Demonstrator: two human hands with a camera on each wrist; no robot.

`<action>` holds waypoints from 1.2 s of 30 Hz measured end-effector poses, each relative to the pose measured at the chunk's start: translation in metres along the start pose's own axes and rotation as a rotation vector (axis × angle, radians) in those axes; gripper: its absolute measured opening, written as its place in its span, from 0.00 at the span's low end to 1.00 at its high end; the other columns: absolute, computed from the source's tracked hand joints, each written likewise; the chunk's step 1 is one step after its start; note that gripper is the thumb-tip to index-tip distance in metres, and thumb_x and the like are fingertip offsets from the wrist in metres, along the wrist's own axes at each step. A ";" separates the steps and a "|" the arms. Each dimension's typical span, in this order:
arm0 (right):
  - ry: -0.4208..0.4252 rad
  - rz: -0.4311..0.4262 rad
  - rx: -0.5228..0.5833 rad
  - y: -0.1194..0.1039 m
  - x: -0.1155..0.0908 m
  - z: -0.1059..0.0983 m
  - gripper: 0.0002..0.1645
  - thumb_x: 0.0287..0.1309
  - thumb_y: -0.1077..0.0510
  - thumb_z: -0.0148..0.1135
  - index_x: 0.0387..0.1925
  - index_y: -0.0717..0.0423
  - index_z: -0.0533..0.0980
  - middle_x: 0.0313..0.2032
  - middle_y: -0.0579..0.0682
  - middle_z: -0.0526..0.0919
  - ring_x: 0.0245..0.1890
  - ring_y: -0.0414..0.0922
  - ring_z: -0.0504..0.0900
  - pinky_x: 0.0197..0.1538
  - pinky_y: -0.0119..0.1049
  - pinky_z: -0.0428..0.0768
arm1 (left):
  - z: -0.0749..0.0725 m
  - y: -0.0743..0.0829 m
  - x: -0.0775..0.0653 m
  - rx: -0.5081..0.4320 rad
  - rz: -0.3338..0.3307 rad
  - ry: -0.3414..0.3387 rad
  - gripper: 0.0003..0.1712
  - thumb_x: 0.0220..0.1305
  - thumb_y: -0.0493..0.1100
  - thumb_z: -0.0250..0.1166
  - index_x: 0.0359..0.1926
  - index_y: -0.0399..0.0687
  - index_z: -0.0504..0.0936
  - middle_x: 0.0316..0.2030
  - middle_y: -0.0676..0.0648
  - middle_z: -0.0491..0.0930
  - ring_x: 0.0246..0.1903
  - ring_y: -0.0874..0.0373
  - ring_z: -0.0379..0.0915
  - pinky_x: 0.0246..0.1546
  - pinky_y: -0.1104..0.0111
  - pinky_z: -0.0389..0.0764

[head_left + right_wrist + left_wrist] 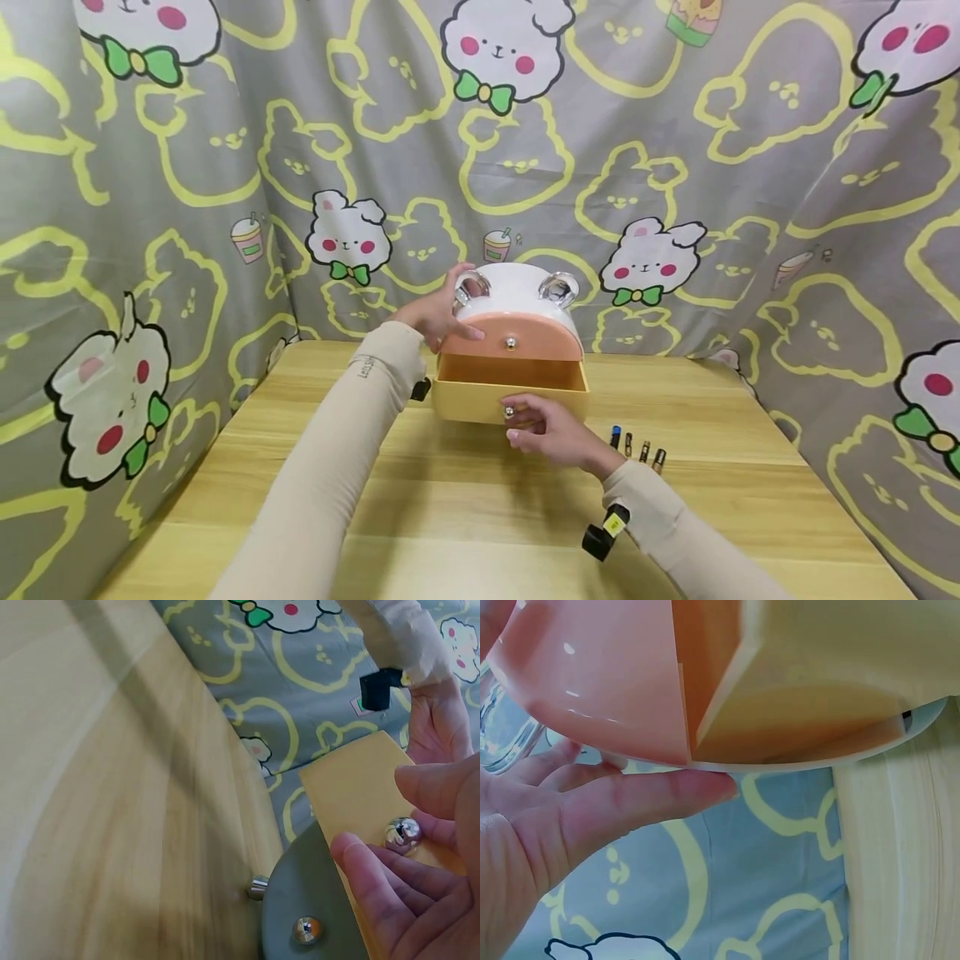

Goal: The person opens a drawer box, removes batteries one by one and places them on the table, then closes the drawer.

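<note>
A small toy-like drawer box (517,287) stands on the table, with a white top, clear ears and silver knobs. Its pink drawer (543,337) sits closed above a yellow drawer (468,400), which is pulled out and shows a bare inside. My left hand (435,317) holds the box's left side, thumb on the pink front and fingers along the side. Around the yellow drawer's silver knob (403,834) my right hand (551,429) has its fingers loosely bent; a gap shows between thumb and knob.
Several small battery-like cylinders (645,452) lie on the wooden table (712,500), right of the box. Behind the table hangs a grey patterned curtain (420,167). In the right wrist view, a grey-green part (300,877) with a silver knob (306,930) shows beside the yellow drawer.
</note>
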State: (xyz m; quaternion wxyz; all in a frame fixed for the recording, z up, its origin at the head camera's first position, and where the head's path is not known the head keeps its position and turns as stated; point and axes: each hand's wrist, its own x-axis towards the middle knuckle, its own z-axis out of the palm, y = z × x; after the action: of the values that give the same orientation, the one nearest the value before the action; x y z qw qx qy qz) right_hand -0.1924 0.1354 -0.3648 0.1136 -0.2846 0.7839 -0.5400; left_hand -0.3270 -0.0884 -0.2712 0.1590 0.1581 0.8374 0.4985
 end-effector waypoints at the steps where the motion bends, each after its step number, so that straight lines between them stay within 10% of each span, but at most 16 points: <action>1: 0.007 0.002 0.006 0.003 0.003 -0.001 0.27 0.58 0.65 0.57 0.59 0.65 0.64 0.48 0.66 0.74 0.38 0.51 0.80 0.38 0.43 0.79 | 0.000 0.000 0.000 0.006 0.007 -0.001 0.65 0.37 0.37 0.77 0.60 0.86 0.38 0.64 0.34 0.41 0.55 0.37 0.57 0.23 0.50 0.77; 10: 0.082 0.053 0.019 0.038 0.028 -0.013 0.25 0.57 0.58 0.60 0.57 0.55 0.69 0.47 0.61 0.76 0.40 0.56 0.78 0.39 0.49 0.78 | -0.001 -0.001 0.000 -0.032 -0.009 0.002 0.60 0.42 0.39 0.74 0.58 0.90 0.40 0.64 0.33 0.41 0.54 0.35 0.59 0.22 0.47 0.76; 36: 0.167 0.060 0.168 0.043 0.041 -0.020 0.26 0.60 0.61 0.56 0.60 0.60 0.65 0.50 0.67 0.72 0.42 0.65 0.75 0.40 0.55 0.75 | 0.001 -0.001 -0.002 0.043 0.004 0.027 0.62 0.41 0.44 0.76 0.60 0.87 0.38 0.64 0.35 0.40 0.47 0.34 0.65 0.20 0.47 0.76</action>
State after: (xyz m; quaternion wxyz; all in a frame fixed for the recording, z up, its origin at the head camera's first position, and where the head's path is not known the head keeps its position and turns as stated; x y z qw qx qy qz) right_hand -0.2490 0.1387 -0.3914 0.0873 -0.2044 0.7508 -0.6220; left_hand -0.3251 -0.0889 -0.2728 0.1433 0.1564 0.8498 0.4825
